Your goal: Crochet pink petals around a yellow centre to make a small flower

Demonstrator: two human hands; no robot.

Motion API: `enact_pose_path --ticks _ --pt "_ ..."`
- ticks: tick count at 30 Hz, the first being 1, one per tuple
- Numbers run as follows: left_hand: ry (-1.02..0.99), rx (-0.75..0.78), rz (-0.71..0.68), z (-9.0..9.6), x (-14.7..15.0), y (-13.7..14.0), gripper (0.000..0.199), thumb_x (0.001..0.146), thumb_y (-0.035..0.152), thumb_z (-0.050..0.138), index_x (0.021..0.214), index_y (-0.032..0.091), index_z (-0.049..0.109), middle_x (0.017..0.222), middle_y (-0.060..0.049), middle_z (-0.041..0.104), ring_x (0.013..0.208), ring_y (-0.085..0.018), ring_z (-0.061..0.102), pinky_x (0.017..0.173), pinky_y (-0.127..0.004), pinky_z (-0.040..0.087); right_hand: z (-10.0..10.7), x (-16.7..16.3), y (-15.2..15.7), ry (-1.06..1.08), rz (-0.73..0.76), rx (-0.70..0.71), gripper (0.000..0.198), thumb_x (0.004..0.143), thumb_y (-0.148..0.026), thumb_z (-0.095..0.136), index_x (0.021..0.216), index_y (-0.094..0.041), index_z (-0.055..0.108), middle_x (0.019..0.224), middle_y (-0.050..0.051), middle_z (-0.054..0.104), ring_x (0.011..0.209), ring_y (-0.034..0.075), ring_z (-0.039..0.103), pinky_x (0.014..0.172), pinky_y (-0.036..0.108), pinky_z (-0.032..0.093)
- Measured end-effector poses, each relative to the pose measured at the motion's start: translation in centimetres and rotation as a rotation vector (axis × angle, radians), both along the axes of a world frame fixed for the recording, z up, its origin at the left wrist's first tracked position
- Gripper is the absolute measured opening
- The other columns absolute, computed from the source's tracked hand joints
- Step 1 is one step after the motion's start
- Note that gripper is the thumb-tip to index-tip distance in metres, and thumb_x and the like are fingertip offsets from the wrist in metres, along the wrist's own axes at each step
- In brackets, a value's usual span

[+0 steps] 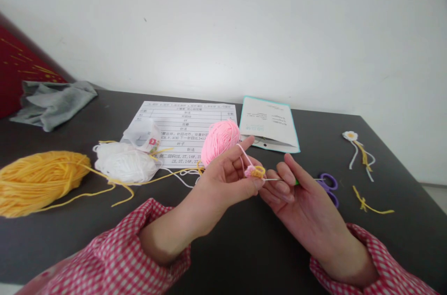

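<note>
My left hand (230, 178) pinches a small crochet piece (254, 172), pink with a yellow part, between thumb and fingers. Pink yarn (244, 153) runs from the piece over my raised left index finger. In my right hand (303, 202) is a crochet hook (297, 182) with a thin metal shaft and a bit of green handle showing. Its tip meets the crochet piece at my left fingertips; the exact stitch is too small to make out. Just behind my left hand sits a ball of pink yarn (220, 140).
Yellow yarn (45, 181) and white yarn (125, 163) lie at left, near a printed sheet (188, 120). A white packet (270, 120) is behind my hands. Purple scissors (328, 183), a white crochet flower (350, 136) and yellow scraps (370, 206) lie right. Grey cloth (57, 102) is far left.
</note>
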State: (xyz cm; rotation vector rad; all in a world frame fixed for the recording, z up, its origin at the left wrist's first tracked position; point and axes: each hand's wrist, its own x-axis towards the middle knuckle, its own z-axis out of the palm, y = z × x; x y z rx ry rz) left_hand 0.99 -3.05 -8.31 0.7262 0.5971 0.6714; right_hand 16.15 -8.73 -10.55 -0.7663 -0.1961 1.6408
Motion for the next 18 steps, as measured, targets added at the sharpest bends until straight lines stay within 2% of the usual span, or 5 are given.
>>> enact_pose_path --ticks 4,7,10,14,18 --pt "0.040 -0.004 0.009 0.1 0.1 -0.1 0.076 0.071 0.009 0.081 0.141 0.009 0.050 0.076 0.007 0.063 0.064 -0.006 0.053 0.062 -0.023 0.041 -0.1 -0.1 -0.1 0.007 0.009 0.005 0.038 0.080 -0.038 0.081 0.054 -0.018 0.061 0.049 -0.005 0.050 0.046 0.007 0.038 0.053 0.020 0.045" --pt "0.041 -0.038 -0.021 0.2 0.0 0.0 0.072 0.071 0.011 0.080 0.137 0.009 0.052 0.071 0.008 0.061 0.060 -0.006 0.052 0.060 -0.024 0.038 0.0 -0.1 -0.2 -0.004 0.001 0.023 0.037 0.078 -0.038 0.083 0.054 -0.018 0.063 0.050 -0.004 0.054 0.047 0.007 0.041 0.053 0.020 0.046" --pt "0.026 -0.135 -0.102 0.2 -0.2 0.3 0.066 0.069 0.010 0.082 0.128 0.010 0.054 0.070 0.007 0.063 0.058 -0.006 0.053 0.059 -0.024 0.036 0.5 0.1 -0.3 -0.140 -0.030 0.102 0.037 0.081 -0.042 0.080 0.056 -0.018 0.065 0.052 -0.003 0.057 0.050 0.009 0.047 0.054 0.021 0.047" --pt "-0.004 -0.271 -0.225 0.3 -0.6 0.8 0.046 0.067 0.012 0.084 0.105 0.012 0.060 0.069 0.005 0.062 0.057 -0.006 0.052 0.057 -0.022 0.035 1.4 0.4 -0.6 -0.571 -0.140 0.392 0.047 0.097 -0.047 0.059 0.060 -0.020 0.070 0.052 0.000 0.059 0.053 0.012 0.054 0.050 0.023 0.045" --pt "-0.020 -0.348 -0.320 0.4 -0.8 1.1 0.030 0.065 0.012 0.084 0.086 0.013 0.063 0.066 0.004 0.059 0.058 -0.006 0.049 0.058 -0.021 0.035 1.6 1.4 -1.3 -0.973 -0.194 0.715 0.048 0.103 -0.042 0.048 0.071 -0.019 0.076 0.063 0.004 0.067 0.059 0.017 0.061 0.056 0.031 0.049"
